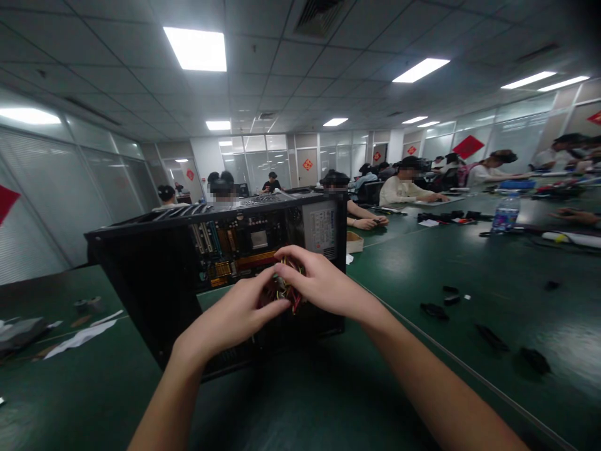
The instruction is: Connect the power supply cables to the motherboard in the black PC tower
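Observation:
A black computer case (pixel 141 282) stands on the green table with its side open toward me. Inside it show a motherboard (pixel 244 228) with slots along its left part and a labelled power supply (pixel 322 228) at the upper right. In front of the opening, my left hand (pixel 239 307) and my right hand (pixel 312 275) are cupped together around a bundle of thin coloured cables (pixel 285 291), red, yellow and black. Fingers of both hands close on the bundle from either side. Where the cables run behind the hands is hidden.
Black pieces (pixel 434 310) lie scattered on the table (pixel 399 275) to the right, with a water bottle (pixel 506 213) farther back. Papers (pixel 82 338) and a grey object (pixel 21 335) lie left. A small box (pixel 354 242) stands behind the case. Several people sit around the table.

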The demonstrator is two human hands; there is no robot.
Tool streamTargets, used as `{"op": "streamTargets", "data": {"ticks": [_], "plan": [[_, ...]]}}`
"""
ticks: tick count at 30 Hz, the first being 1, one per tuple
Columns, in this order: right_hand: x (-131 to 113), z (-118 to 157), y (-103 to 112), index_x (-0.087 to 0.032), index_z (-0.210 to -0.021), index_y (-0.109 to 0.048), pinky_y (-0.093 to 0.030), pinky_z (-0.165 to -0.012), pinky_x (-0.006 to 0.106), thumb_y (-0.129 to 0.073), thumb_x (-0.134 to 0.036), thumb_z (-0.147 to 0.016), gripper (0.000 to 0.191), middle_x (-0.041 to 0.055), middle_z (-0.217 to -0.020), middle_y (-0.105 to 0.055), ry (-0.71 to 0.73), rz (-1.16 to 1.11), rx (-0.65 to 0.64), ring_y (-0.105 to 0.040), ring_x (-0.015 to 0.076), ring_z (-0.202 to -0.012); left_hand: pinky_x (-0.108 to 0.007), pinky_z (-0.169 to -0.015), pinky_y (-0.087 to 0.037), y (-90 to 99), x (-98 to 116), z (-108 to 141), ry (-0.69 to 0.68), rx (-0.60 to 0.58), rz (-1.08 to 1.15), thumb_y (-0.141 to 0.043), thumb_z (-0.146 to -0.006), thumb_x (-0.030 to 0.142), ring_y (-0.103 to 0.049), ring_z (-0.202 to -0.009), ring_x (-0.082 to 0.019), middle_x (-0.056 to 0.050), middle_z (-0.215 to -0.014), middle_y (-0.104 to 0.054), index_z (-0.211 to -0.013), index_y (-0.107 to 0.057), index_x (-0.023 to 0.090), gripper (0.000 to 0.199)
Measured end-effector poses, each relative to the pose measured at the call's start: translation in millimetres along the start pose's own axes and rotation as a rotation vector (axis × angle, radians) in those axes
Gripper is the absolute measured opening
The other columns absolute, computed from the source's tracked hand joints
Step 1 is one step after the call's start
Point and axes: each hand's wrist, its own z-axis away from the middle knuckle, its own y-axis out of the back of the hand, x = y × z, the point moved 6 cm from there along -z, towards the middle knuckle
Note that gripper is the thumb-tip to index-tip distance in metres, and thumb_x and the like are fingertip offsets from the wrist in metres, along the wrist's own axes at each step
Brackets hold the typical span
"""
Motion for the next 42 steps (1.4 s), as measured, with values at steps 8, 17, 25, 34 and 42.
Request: {"op": "streamTargets", "data": {"ticks": [8,17,25,34,42], "plan": [[13.9,-5.7,-18.3,-0.015,-0.119,-0.057,-0.046,-0.095,0.036,-0.059,-0.022,-0.09,0.03,0.0111,-0.114,-0.062,0.212,0.389,0.001,-0.057,0.0212,-0.108,-0.026,-0.069,-0.044,-17.3,-23.4,-30.7,0.025,0.271,-0.081,-0.058,-0.08,0.018,-0.066,-0.083,-0.021,-0.007,-0.092,-0.072,-0.089,-0.065,0.016,0.012],[70.8,-11.2,-50.6,-0.021,-0.124,-0.057,-0.049,-0.084,0.032,-0.049,-0.014,-0.093,0.033,0.0099,-0.113,-0.061,0.199,0.773,-0.278,-0.059,0.0226,-0.107,-0.031,-0.075,-0.049,-59.7,-70.1,-47.8,0.161,0.136,-0.156,-0.06,-0.082,0.04,-0.067,-0.094,-0.027,-0.012,-0.102,-0.074,-0.103,-0.072,0.016,0.034],[114.4,-9.3,-42.5,-0.023,-0.116,-0.067,-0.049,-0.083,0.032,-0.045,-0.03,-0.096,0.031,0.0117,-0.119,-0.066,-0.135,0.735,-0.418,-0.064,0.0262,-0.107,-0.031,-0.077,-0.046,-64.9,-74.8,-45.5,0.134,-0.043,-0.153,-0.039,-0.092,0.058,-0.067,-0.088,-0.024,-0.008,-0.098,-0.075,-0.101,-0.075,0.02,0.053],[96.6,-3.4,-39.7,-0.008,-0.109,-0.072,-0.052,-0.08,0.036,-0.045,-0.029,-0.095,0.037,0.0224,-0.107,-0.07,-0.203,0.772,-0.494,-0.068,0.0316,-0.099,-0.03,-0.076,-0.046,-67.6,-73.3,-45.5,0.142,-0.08,-0.163,-0.035,-0.092,0.063,-0.067,-0.088,-0.024,-0.009,-0.098,-0.075,-0.099,-0.075,0.02,0.059],[95.9,11.0,-41.1,-0.009,-0.112,-0.071,-0.053,-0.072,0.033,-0.05,-0.045,-0.093,0.046,0.0205,-0.105,-0.072,-0.296,0.716,-0.784,-0.07,0.0297,-0.094,-0.027,-0.066,-0.044,-70.6,-66.7,-40.0,0.102,-0.197,-0.143,-0.047,-0.085,0.065,-0.064,-0.074,-0.021,-0.006,-0.088,-0.075,-0.1,-0.074,0.018,0.057]]}}
